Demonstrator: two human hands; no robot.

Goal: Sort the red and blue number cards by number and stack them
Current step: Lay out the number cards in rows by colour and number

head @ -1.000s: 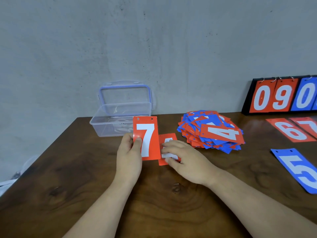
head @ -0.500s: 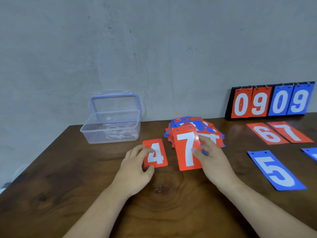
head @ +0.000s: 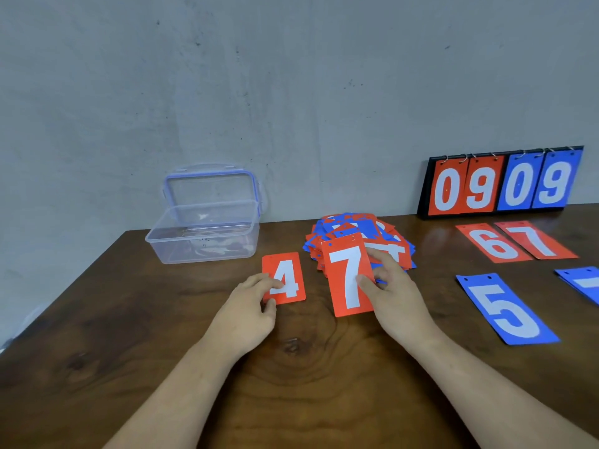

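My right hand (head: 393, 298) pinches the right edge of a tall red 7 card (head: 346, 277) and holds it tilted up above the table. My left hand (head: 251, 306) pinches the lower left corner of a small red 4 card (head: 287, 277) that lies flat on the wood. Behind the 7 card sits a loose pile of red and blue cards (head: 366, 231). To the right lie a red 6 card (head: 492, 243), a red 7 card (head: 536, 239), a blue 5 card (head: 505, 309) and part of another blue card (head: 583, 281).
An open clear plastic box (head: 204, 241) with its lid up stands at the back left of the brown wooden table (head: 291, 367). A black flip scoreboard (head: 504, 183) reading 09 09 leans on the wall at the back right.
The red 7 card passed from my left hand to my right hand and moved right. My left hand took hold of the red 4 card. The view shifted to the right.
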